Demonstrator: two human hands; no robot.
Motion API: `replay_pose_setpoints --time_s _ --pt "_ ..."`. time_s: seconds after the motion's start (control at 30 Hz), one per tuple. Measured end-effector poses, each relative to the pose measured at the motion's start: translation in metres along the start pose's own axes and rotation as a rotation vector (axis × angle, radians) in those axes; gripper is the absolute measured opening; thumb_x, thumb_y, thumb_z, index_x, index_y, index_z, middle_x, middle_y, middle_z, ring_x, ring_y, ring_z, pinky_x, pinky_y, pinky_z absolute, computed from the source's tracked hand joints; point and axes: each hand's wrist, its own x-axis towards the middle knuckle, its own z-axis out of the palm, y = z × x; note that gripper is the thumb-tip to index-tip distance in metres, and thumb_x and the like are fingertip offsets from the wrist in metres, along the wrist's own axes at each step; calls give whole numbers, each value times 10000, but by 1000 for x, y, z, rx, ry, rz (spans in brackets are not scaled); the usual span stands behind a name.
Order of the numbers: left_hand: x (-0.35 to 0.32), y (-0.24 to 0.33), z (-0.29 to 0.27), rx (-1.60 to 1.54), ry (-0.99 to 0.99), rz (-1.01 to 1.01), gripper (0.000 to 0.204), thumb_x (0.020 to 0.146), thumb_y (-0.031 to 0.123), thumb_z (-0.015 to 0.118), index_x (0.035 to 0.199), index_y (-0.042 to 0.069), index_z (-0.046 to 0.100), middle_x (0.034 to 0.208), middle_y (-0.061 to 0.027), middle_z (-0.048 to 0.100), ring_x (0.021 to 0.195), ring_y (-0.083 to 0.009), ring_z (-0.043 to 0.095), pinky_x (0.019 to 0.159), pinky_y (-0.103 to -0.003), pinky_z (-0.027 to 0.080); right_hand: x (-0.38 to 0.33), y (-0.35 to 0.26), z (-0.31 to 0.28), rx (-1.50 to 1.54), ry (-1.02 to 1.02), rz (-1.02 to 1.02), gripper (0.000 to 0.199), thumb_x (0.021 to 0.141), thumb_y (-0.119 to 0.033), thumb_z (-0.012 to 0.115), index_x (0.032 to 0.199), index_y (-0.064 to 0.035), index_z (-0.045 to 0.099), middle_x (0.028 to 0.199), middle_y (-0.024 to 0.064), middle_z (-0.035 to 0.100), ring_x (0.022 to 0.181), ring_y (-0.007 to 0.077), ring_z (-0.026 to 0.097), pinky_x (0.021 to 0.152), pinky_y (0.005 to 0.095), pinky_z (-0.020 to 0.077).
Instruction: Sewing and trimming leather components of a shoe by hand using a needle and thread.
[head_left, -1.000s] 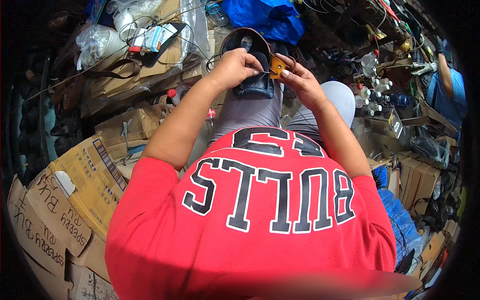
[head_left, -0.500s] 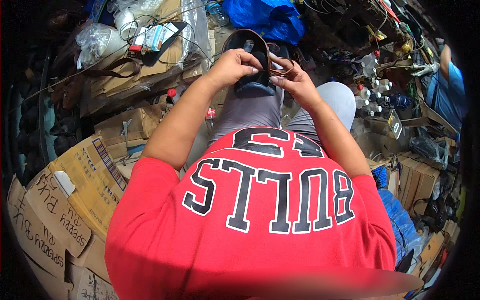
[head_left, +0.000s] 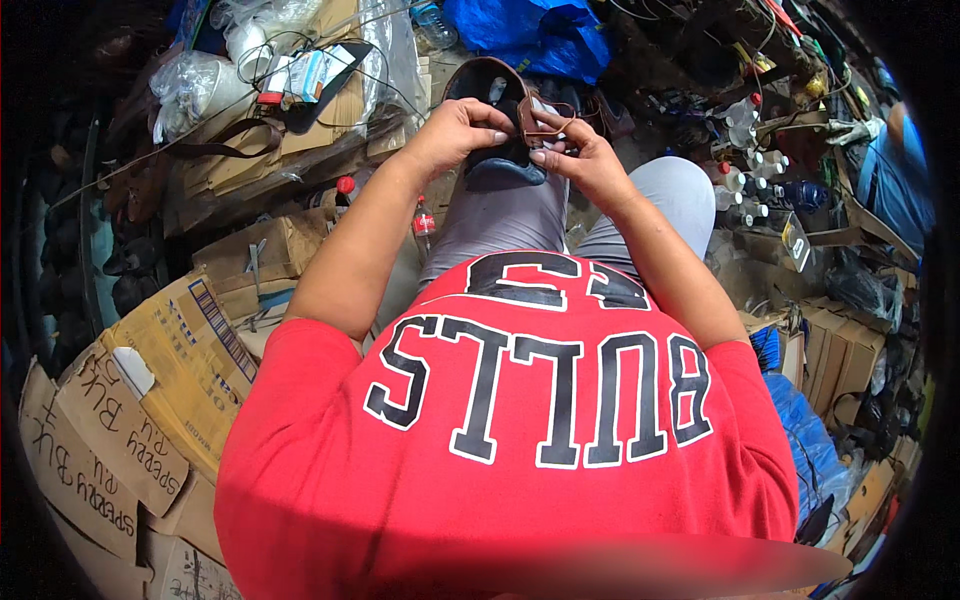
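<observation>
A brown leather shoe (head_left: pixel 505 177) with a dark inside rests over my grey-trousered left thigh. My left hand (head_left: pixel 450 135) is at its left side, thumb and fingers pinched at the edge of the opening. At the right side, my right hand (head_left: pixel 588 165) pinches near a brown leather flap and a thin brown lace (head_left: pixel 562 128) that loops over its fingers. Exactly what each fingertip grips is partly hidden by the fingers.
Cardboard sheets and boxes (head_left: pixel 180 370) lie to my left. A plastic bottle with a red cap (head_left: pixel 423 222) stands by my left leg. Several small bottles (head_left: pixel 745 190) cluster past my right knee. A blue plastic bag (head_left: pixel 540 35) lies ahead, and a person's blue-clothed part (head_left: pixel 895 190) shows at far right.
The leather flap at the shoe's right side has turned toward me and the lace loop shows more. My right hand has shifted slightly left; my left hand barely moved.
</observation>
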Motion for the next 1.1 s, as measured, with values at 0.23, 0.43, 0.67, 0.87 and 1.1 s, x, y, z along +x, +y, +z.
replay_pose_setpoints --time_s 0.23,0.43,0.67,0.87,1.1 --pt "0 -1 -1 -111 -54 -11 194 771 48 672 962 14 674 925 -7 610 861 -103 571 794 -246 439 1 1 -1 -79 7 -26 556 741 -141 749 1263 -145 557 995 -27 489 834 70 446 776 213 409" --pt "8 4 15 -96 2 -81 180 749 61 705 919 12 673 922 -24 620 840 -104 582 774 -250 455 4 2 1 -32 28 -61 439 765 -133 729 1186 -105 610 972 -10 518 848 73 476 776 215 411" --pt "7 27 24 427 76 147 421 783 441 644 952 56 649 962 -68 588 1037 -216 506 910 -345 362 6 6 -3 -170 151 -214 105 798 -69 681 880 -3 671 900 26 568 857 108 525 731 225 427" --pt "13 30 28 943 258 66 579 719 610 621 1055 140 599 1049 -87 580 1055 -283 493 877 -472 312 7 -1 5 -344 246 -242 133 794 -81 691 866 10 626 853 48 567 782 110 536 705 239 436" --pt "18 25 16 937 209 42 419 758 544 605 879 153 693 1055 -73 574 1063 -280 467 876 -466 304 5 -1 -14 126 267 -53 130 843 -139 648 858 -11 638 803 -4 597 745 78 520 691 232 427"
